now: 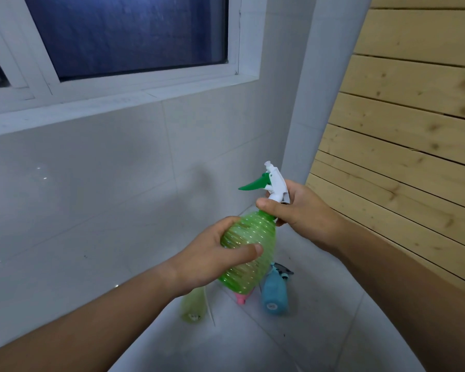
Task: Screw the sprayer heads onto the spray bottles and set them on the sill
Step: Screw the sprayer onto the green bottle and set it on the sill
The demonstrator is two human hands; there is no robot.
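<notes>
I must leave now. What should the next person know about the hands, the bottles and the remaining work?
Left hand: wrapped around the green bottle, held in the air.
Right hand: gripping the white sprayer head at the bottle's neck; whether it is fully screwed cannot be seen.
On the floor below: a blue bottle, a yellowish bottle and something pink, mostly hidden.
The window sill holds no bottle yet.
Left: finish this head, place the bottle, do the others.

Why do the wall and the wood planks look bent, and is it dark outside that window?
In the head view, the wide-angle lens bows the wooden planks and wall corner; the window shows dark blue, so light comes from indoors; small glints dot the glossy tiles; the green bottle casts a soft shadow on the wall.
</notes>
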